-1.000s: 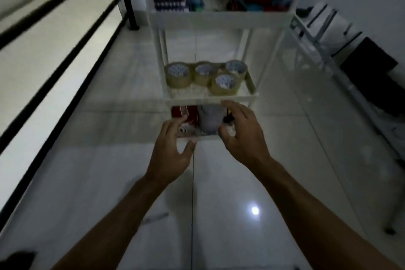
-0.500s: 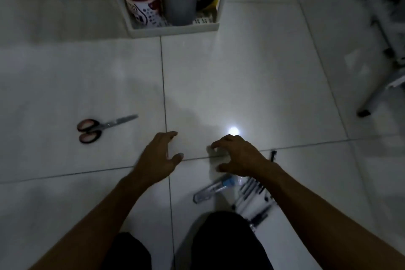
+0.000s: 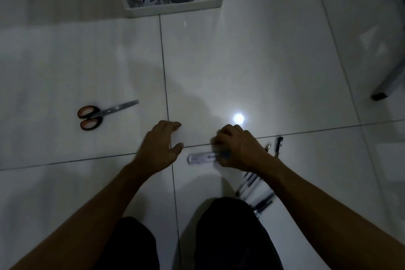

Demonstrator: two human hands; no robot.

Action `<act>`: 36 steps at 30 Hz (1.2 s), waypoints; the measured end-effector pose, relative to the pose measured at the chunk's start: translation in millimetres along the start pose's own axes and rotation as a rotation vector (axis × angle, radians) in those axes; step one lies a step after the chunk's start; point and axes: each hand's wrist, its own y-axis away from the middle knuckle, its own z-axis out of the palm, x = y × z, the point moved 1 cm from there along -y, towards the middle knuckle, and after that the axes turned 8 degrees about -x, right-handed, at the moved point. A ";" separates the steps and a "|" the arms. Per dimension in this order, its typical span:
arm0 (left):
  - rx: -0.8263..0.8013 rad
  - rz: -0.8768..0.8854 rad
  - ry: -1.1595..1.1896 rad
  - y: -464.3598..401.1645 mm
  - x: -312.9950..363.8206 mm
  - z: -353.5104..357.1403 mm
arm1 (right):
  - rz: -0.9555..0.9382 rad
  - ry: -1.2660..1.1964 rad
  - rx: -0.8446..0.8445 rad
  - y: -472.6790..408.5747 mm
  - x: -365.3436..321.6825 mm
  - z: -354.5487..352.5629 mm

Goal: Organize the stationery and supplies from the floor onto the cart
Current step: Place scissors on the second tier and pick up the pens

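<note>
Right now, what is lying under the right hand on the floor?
A clear, tube-like item pokes out from under the right hand; its right end is covered. Pens lie beneath the wrist.

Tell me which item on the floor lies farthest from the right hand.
The scissors, alone to the left of the left hand; the clear case and pens lie at the right hand.

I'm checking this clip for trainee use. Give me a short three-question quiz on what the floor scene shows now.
1. True or false: the scissors lie closed on the floor, on the left hand side.
2. Which hand reaches over the clear pen-like item?
3. Multiple choice: the loose pens lie A) on the cart B) under the right forearm C) beside the scissors.

Key: 1 true; 2 the right hand; 3 B.
</note>
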 end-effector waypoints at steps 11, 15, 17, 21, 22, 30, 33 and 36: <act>0.057 0.010 -0.011 -6.3 3.7 -46.7 | 0.142 -0.176 0.170 -21.2 -13.8 -23.1; 0.177 0.050 0.004 -20.6 30.0 -105.1 | 0.074 -0.170 0.346 -38.9 -33.4 -96.6; 0.239 0.048 0.012 -23.9 51.7 -149.1 | 0.051 -0.144 0.432 -46.8 -48.8 -145.7; 0.356 0.097 0.021 -26.9 96.2 -243.5 | 0.016 -0.130 0.531 -57.4 -80.5 -256.8; 0.383 0.110 0.026 -27.9 108.1 -269.6 | 0.013 -0.131 0.545 -58.5 -88.9 -287.1; 0.650 0.291 0.036 -46.2 194.7 -457.2 | -0.032 -0.260 0.742 -78.8 -147.1 -517.1; 0.691 0.345 0.034 -54.4 213.5 -492.0 | -0.026 -0.454 0.819 -86.6 -165.6 -576.5; 0.711 0.357 0.053 -64.2 218.9 -510.3 | 0.017 -0.530 0.871 -109.8 -170.3 -620.0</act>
